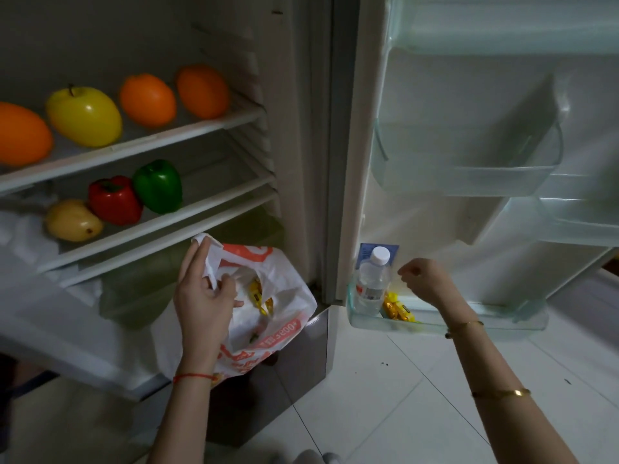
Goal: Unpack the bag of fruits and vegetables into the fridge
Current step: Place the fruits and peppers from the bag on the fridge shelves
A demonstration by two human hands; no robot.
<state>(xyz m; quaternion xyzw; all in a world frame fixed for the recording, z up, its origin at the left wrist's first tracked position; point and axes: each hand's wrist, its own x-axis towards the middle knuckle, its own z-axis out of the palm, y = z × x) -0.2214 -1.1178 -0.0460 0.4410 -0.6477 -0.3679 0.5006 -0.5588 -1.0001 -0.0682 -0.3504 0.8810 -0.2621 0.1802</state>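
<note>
Head view: left hand grips handle of white/orange bag, lower centre, yellow packets inside. Right hand, centre-right, fingers loosely curled, holding nothing, above bottom door bin w/ water bottle & yellow packet. Fruit & peppers on fridge shelves, upper left.

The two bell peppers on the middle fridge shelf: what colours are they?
One red bell pepper and one green bell pepper, side by side; seen in the head view.
</note>
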